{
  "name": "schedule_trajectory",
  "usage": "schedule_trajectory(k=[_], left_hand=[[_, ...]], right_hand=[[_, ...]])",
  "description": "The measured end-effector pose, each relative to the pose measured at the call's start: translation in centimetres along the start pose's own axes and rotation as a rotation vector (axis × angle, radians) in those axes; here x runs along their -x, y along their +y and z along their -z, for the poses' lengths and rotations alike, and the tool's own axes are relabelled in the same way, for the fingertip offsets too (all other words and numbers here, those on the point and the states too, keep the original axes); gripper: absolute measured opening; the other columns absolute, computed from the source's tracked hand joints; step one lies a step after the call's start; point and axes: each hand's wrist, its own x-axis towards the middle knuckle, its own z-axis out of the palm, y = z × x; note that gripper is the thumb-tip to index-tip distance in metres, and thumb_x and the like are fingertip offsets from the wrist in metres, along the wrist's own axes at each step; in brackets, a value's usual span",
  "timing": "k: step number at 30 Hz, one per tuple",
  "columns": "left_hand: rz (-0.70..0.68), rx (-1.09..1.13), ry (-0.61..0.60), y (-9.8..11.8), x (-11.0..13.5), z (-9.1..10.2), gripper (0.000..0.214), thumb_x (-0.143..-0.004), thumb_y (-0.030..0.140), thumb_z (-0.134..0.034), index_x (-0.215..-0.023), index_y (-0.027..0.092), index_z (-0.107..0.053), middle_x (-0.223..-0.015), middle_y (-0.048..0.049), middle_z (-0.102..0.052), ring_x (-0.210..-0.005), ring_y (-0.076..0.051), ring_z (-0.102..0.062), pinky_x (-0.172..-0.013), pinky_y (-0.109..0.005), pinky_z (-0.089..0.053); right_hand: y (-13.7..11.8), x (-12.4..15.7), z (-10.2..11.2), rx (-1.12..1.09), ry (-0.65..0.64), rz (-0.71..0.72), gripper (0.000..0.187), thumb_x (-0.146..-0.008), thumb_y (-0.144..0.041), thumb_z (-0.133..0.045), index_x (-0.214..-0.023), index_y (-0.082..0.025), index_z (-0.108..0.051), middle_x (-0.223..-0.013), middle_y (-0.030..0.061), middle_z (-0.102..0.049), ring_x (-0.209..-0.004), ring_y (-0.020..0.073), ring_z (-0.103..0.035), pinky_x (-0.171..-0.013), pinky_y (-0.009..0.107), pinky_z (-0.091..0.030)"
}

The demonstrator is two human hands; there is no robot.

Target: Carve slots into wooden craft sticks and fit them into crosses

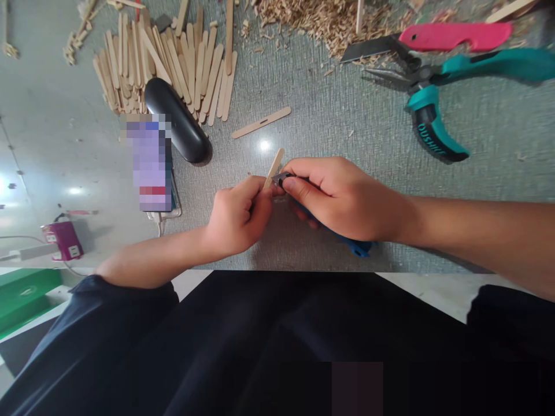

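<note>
Between the thumb and fingers of my left hand (pixel 238 216) is a wooden craft stick (pixel 276 162), its rounded free end pointing up and away from me. My right hand (pixel 347 199) is closed around a blue-handled utility knife (pixel 359 248). The knife's short blade (pixel 277 178) meets the stick close to my left fingertips; how deep it goes, I cannot tell. Most of the knife's handle is hidden under my right palm. Just beyond my hands, another craft stick (pixel 261 122) lies flat with a narrow slot in its middle.
A pile of craft sticks (pixel 173 63) lies at the back left, beside a black oblong case (pixel 177 118) and a phone (pixel 150 167) with a cable. Wood shavings (pixel 321 23) cover the back. Teal pliers (pixel 437 127) and a pink-handled knife (pixel 455 36) lie at the right.
</note>
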Motion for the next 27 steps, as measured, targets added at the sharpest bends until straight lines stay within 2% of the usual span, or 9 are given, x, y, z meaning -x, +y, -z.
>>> schedule_trajectory(k=[4, 7, 12, 17, 21, 24, 27], left_hand=[[-0.118, -0.211, -0.005, -0.1, 0.2, 0.0, 0.02, -0.121, 0.018, -0.058, -0.107, 0.018, -0.072, -0.082, 0.0009, -0.081, -0.057, -0.006, -0.066, -0.056, -0.02, -0.042], [-0.184, -0.337, -0.018, -0.2, 0.2, -0.1, 0.024, -0.122, 0.021, -0.054, -0.102, 0.019, -0.068, -0.072, 0.003, -0.073, -0.053, -0.007, -0.061, -0.054, -0.023, -0.038], [-0.223, -0.413, -0.038, -0.3, 0.1, -0.3, 0.028, -0.122, 0.02, -0.051, -0.096, 0.021, -0.06, -0.064, 0.0062, -0.062, -0.047, -0.007, -0.051, -0.052, -0.026, -0.03], [-0.254, -0.44, -0.042, -0.3, 0.2, -0.3, 0.029, -0.122, 0.02, -0.049, -0.097, 0.02, -0.061, -0.064, 0.0047, -0.064, -0.048, -0.008, -0.054, -0.052, -0.026, -0.032], [-0.202, -0.386, -0.055, 0.1, 0.4, 0.0, 0.026, -0.121, 0.018, -0.051, -0.098, 0.019, -0.063, -0.065, 0.0047, -0.067, -0.048, -0.007, -0.055, -0.051, -0.025, -0.032], [-0.108, -0.267, -0.072, 0.6, 0.4, 0.4, 0.026, -0.123, 0.02, -0.052, -0.102, 0.019, -0.068, -0.073, 0.0024, -0.075, -0.053, -0.007, -0.061, -0.052, -0.023, -0.037], [0.025, -0.102, -0.062, 1.0, 0.4, 0.5, 0.032, -0.127, 0.032, -0.052, -0.104, 0.021, -0.072, -0.073, 0.0016, -0.075, -0.058, -0.009, -0.066, -0.056, -0.024, -0.048]], right_hand=[[-0.4, 0.3, -0.3, 0.079, 0.015, -0.044, 0.043, -0.115, -0.008, -0.057, -0.078, -0.028, -0.05, -0.063, -0.0037, -0.057, -0.061, 0.0171, -0.053, -0.069, 0.039, -0.036], [-0.8, 0.6, -0.3, 0.101, 0.031, -0.077, 0.045, -0.113, -0.007, -0.058, -0.075, -0.028, -0.047, -0.066, -0.0022, -0.057, -0.064, 0.0169, -0.052, -0.07, 0.039, -0.036], [-0.9, 0.7, -0.3, 0.118, 0.06, -0.085, 0.046, -0.11, -0.006, -0.061, -0.071, -0.026, -0.049, -0.066, -0.0012, -0.059, -0.065, 0.0157, -0.054, -0.07, 0.037, -0.039], [-0.8, 0.4, -0.3, 0.038, 0.02, -0.12, 0.05, -0.11, -0.003, -0.061, -0.067, -0.025, -0.05, -0.055, -0.0046, -0.055, -0.052, 0.0115, -0.052, -0.059, 0.034, -0.037], [-0.6, 0.0, -0.3, -0.125, -0.084, -0.212, 0.057, -0.117, -0.004, -0.055, -0.064, -0.024, -0.052, -0.049, -0.0047, -0.059, -0.042, 0.01, -0.055, -0.049, 0.03, -0.037], [-0.4, -0.1, -0.2, -0.222, -0.102, -0.146, 0.056, -0.117, -0.004, -0.054, -0.065, -0.024, -0.054, -0.051, -0.0046, -0.063, -0.043, 0.0087, -0.057, -0.049, 0.027, -0.039], [-0.2, 0.0, 0.1, -0.319, -0.108, -0.064, 0.048, -0.117, -0.003, -0.054, -0.073, -0.023, -0.059, -0.054, -0.0059, -0.064, -0.045, 0.0083, -0.059, -0.049, 0.024, -0.042]])
